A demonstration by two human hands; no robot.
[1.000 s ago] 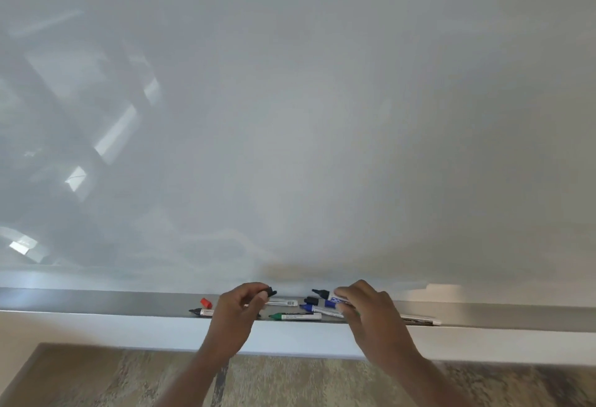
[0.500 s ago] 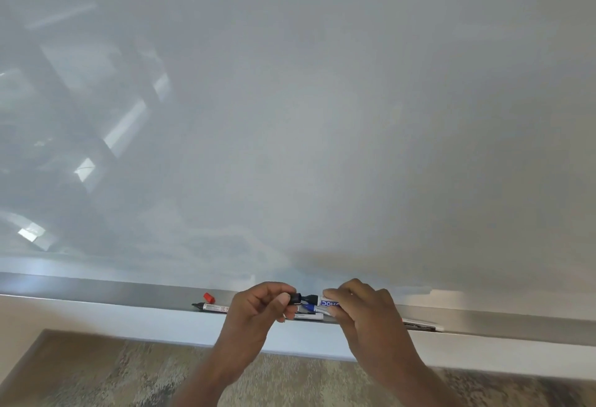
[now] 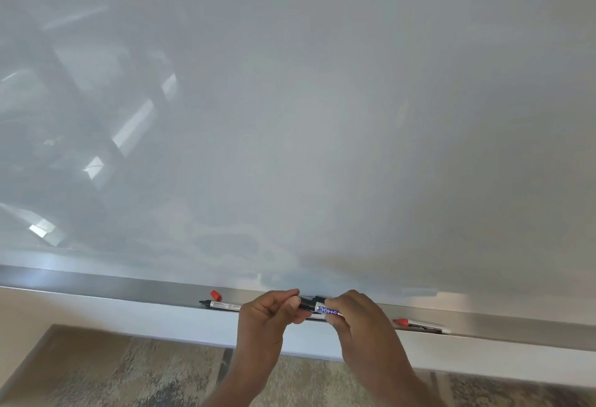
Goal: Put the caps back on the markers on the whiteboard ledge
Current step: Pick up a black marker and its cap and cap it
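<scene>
Brushed metal forms the whiteboard ledge [image 3: 129,289], above which both hands are raised side by side, forearms reaching up from the lower edge of the view. A black marker [image 3: 327,309] with a white printed barrel is held level just over the ledge. The right hand [image 3: 361,323] is curled over the barrel, its grip closed on it with knuckles upward. The left hand [image 3: 267,316] is bent at the wrist, thumb and forefinger pinched shut on a black cap [image 3: 304,303] that is seated against the marker's tip; how far it is pushed on cannot be told. An uncapped black-tipped marker [image 3: 221,305] lies on the ledge left of the hands, with a loose red cap [image 3: 216,294] just behind it. A red-capped marker [image 3: 419,325] lies to the right. The whiteboard [image 3: 322,116] fills the view above.
</scene>
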